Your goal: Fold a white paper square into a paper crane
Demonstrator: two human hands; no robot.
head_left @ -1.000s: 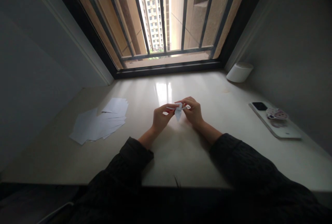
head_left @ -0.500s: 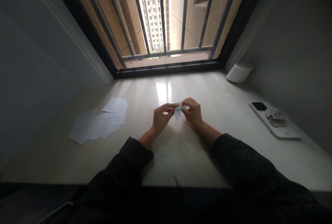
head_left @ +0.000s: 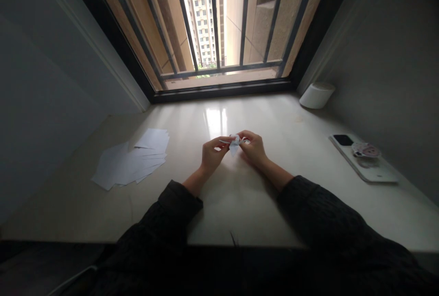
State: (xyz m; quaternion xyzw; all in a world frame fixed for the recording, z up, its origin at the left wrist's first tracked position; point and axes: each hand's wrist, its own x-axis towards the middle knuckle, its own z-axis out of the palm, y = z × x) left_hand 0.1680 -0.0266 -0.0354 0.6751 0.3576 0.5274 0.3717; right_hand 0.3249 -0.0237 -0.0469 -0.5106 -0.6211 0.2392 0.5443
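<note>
A small folded white paper figure [head_left: 234, 144] is held just above the pale tabletop [head_left: 236, 195] at its middle. My left hand [head_left: 211, 154] pinches its left side with thumb and fingers closed. My right hand [head_left: 253, 147] pinches its right side, fingers curled round it. A pointed flap of the paper hangs down between the two hands. Both forearms in dark sleeves reach in from the near edge.
A loose spread of white paper sheets [head_left: 132, 159] lies to the left. A white phone [head_left: 364, 163] with a round cartoon grip lies at the right. A white cylindrical object [head_left: 316, 94] rests at the far right corner. A barred window [head_left: 219, 26] stands behind the table.
Both hands with the folded paper have shifted slightly away from me, towards the window. The grip on the paper looks unchanged.
</note>
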